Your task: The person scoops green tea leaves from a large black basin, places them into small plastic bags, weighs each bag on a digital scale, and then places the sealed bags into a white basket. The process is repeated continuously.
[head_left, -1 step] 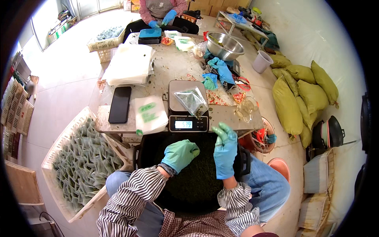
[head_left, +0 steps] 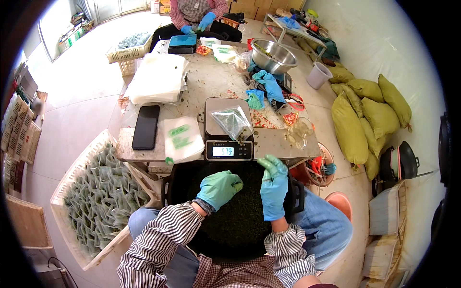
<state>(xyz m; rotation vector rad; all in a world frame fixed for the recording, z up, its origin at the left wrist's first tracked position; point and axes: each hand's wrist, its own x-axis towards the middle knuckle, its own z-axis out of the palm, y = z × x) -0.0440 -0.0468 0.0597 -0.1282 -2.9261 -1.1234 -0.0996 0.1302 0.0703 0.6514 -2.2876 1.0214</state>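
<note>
At the near edge, a black basin point(head_left: 179, 185) is set between the knees, filled with loose dark-green material point(head_left: 235, 230). Over its left part the left hand point(head_left: 217, 190) is held, blue-green gloved, fingers curled together; whether anything is gripped can't be told. Over its right part the right hand point(head_left: 273, 192) is raised, same glove type, fingers pointed far, thumb slightly apart from them. Near left, a pale crate point(head_left: 56, 201) is packed with upright filled pouches point(head_left: 101, 197). Just far of the hands, a scale point(head_left: 218, 104) is placed on the table point(head_left: 206, 72), display lit; a clear pouch point(head_left: 233, 121) is laid on its platform, untouched by either hand. Left of the scale: printed bags point(head_left: 182, 139) stacked, then a black phone point(head_left: 146, 128) laid flat. Farther left, a stack of whitish sheets point(head_left: 156, 77) is seen. Farther right, blue gloves point(head_left: 270, 86) are heaped near a steel bowl point(head_left: 288, 62). Right on the floor, yellow-green sacks point(head_left: 377, 115) are piled. At the far side, a co-worker point(head_left: 194, 12) is seated, blue-gloved.
</note>
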